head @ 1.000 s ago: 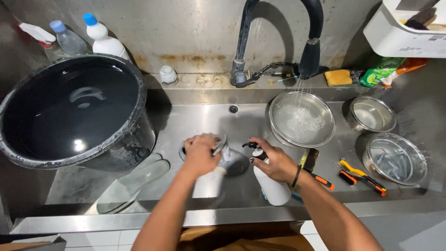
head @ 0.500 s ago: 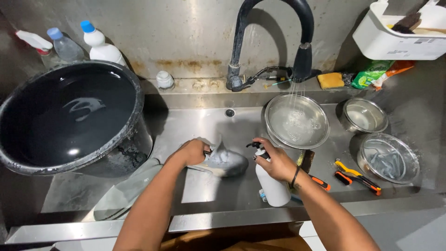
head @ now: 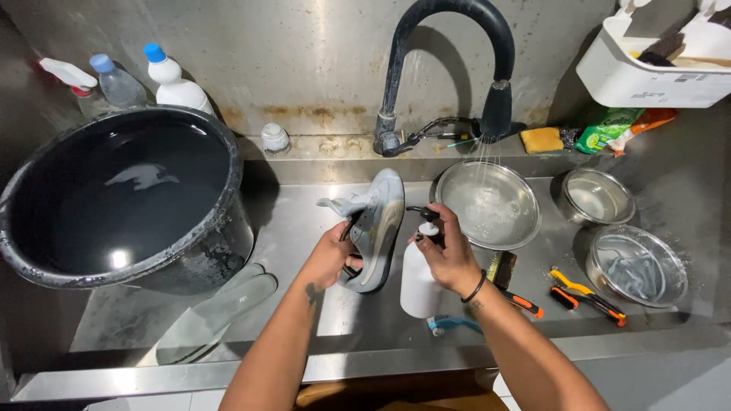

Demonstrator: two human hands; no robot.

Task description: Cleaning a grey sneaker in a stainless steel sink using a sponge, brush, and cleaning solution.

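Grey sandal [head: 378, 225] held up over the middle of the steel sink [head: 297, 221], sole side toward the camera, toe end tilted toward the faucet. Left hand [head: 333, 257] closed around its heel end; the fingers are mostly hidden behind the sandal. Right hand [head: 451, 255] wrapped over the black pump top of a white spray bottle [head: 419, 281], which stands upright on the sink floor just beside the sandal; nozzle looks aimed at the sandal, though the hand covers most of the head.

Containers: large black tub [head: 122, 194] at left, filled with dark water, a pale reflection on its surface. Round steel bowl [head: 487, 204] under the black faucet [head: 449, 68], thin spray of water falling into it, shallow water inside. Smaller steel bowl [head: 598, 195] to the right, contents hard to make out. Third steel bowl [head: 636, 265] nearer the front, holding water and something greyish, unclear. White caddy [head: 655, 65] on the wall, cut off at the top edge, a brush partly showing.

Second sandal [head: 209, 316] lies flat at front left, partly under the tub's shadow. Orange-handled tools [head: 582, 293] lie on the sink floor at right. Bottles [head: 148, 80] stand behind the tub, lower parts hidden by its rim.
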